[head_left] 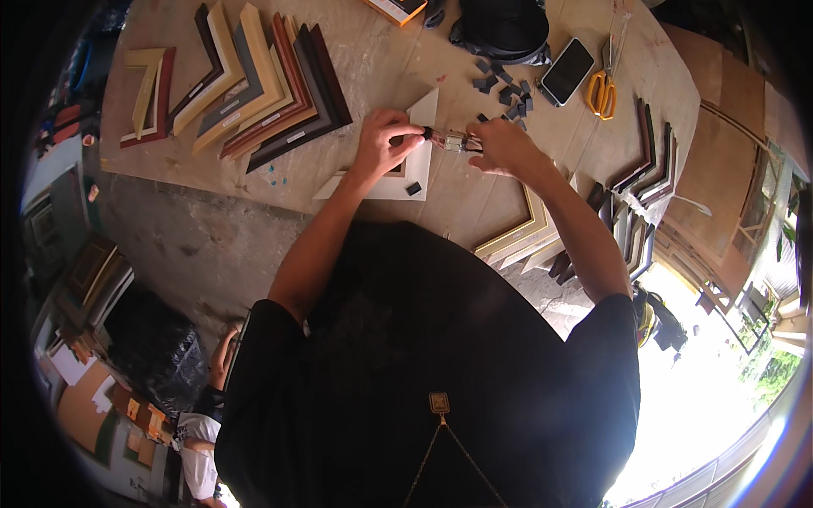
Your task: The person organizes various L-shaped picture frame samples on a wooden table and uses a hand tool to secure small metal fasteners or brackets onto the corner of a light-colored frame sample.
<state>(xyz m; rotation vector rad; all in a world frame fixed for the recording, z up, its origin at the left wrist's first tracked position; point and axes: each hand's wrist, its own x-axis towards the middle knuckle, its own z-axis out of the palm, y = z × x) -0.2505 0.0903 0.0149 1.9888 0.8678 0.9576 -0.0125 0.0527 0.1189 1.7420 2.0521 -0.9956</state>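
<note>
My left hand (385, 146) is closed in a pinch at the dark end of a small clear, bottle-like thing (456, 142) with reddish and dark parts. My right hand (506, 151) has its fingers closed round the other end. This thing lies level between both hands, above the table. Below and beside my left hand is a white frame corner (385, 193), partly hidden by that hand and forearm. A small black block (413, 188) rests on it. Several similar dark blocks (511, 95) are scattered beyond my right hand.
Frame corner samples (254, 85) line the table's left side; more (517, 224) lie at the right. A phone (567, 71), orange-handled scissors (602, 91) and a black bag (501, 30) sit at the far side. Another person (199, 457) is at the lower left.
</note>
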